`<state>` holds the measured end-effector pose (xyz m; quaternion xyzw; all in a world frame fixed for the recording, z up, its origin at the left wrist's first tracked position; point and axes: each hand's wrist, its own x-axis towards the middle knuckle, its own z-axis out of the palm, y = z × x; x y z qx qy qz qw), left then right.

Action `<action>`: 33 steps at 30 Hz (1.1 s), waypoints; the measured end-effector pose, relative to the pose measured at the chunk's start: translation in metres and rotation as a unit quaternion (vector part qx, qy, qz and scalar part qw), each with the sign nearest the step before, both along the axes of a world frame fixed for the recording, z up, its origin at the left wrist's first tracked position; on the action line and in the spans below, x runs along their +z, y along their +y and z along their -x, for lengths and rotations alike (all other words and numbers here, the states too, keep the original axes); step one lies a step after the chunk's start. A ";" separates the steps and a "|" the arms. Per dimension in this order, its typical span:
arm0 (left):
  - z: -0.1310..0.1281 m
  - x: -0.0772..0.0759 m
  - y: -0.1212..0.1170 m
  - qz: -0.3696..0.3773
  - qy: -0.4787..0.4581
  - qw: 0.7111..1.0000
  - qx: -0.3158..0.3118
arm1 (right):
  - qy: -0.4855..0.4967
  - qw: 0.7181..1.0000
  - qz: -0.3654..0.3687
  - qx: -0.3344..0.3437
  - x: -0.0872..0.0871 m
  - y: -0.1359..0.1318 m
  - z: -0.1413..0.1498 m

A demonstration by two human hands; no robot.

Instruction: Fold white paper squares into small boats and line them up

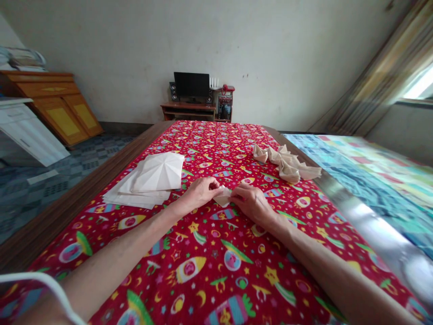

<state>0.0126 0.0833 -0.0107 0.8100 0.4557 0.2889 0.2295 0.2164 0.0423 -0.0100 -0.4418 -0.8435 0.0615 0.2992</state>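
Observation:
My left hand (201, 191) and my right hand (250, 201) meet in the middle of a red rocket-patterned cloth (216, 257), both pinching a small folded piece of cream paper (223, 197) between their fingertips. The paper rests low over the cloth. To the left of my left hand lies a stack of white creased paper sheets (149, 180). Further away on the right lies a heap of finished folded cream paper shapes (286, 163).
The cloth covers a long wooden table (67, 207). A bed with a pale patchwork cover (379, 180) runs along the right. At the far wall stands a low desk with a monitor (191, 85). Orange and white cabinets (57, 108) stand at the left.

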 end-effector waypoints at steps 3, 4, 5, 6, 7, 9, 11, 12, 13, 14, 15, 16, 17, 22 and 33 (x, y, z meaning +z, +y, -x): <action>-0.001 -0.001 -0.001 0.026 -0.056 0.998 0.000 | 0.067 0.998 0.015 -0.004 0.005 -0.001 0.001; -0.002 0.000 -0.002 0.030 -0.067 0.997 0.001 | 0.096 0.995 0.015 -0.015 0.007 0.000 0.001; -0.003 0.001 -0.004 0.030 -0.072 0.997 0.001 | 0.119 0.992 0.017 -0.026 0.009 0.000 0.002; -0.005 0.002 -0.005 0.027 -0.075 0.997 -0.003 | 0.135 0.990 0.022 -0.032 0.010 0.001 0.003; -0.006 0.004 -0.007 0.021 -0.077 0.997 -0.009 | 0.143 0.989 0.034 -0.031 0.011 0.003 0.004; -0.008 0.007 -0.010 0.005 -0.079 0.997 -0.022 | 0.150 0.986 0.071 -0.025 0.011 0.004 0.007; -0.010 0.011 -0.012 -0.010 -0.078 0.996 -0.033 | 0.160 0.981 0.102 -0.029 0.012 0.005 0.009; -0.010 0.012 -0.014 -0.017 -0.077 0.996 -0.035 | 0.167 0.979 0.111 -0.034 0.011 0.006 0.009; -0.010 0.014 -0.015 -0.024 -0.077 0.996 -0.032 | 0.174 0.977 0.117 -0.038 0.011 0.006 0.009; -0.011 0.016 -0.016 -0.027 -0.079 0.996 -0.026 | 0.180 0.975 0.121 -0.040 0.011 0.006 0.009; -0.011 0.018 -0.017 -0.026 -0.083 0.996 -0.016 | 0.185 0.974 0.123 -0.041 0.011 0.006 0.008; -0.011 0.020 -0.017 -0.023 -0.088 0.996 -0.004 | 0.190 0.973 0.122 -0.041 0.011 0.005 0.008; -0.011 0.022 -0.018 -0.017 -0.093 0.995 0.007 | 0.197 0.972 0.120 -0.039 0.011 0.005 0.008; -0.011 0.030 -0.021 -0.001 -0.101 0.994 0.036 | 0.240 0.963 0.115 -0.037 0.012 0.003 0.010; -0.011 0.035 -0.025 0.089 -0.273 0.956 0.065 | 0.329 0.932 0.139 -0.067 0.011 0.007 0.004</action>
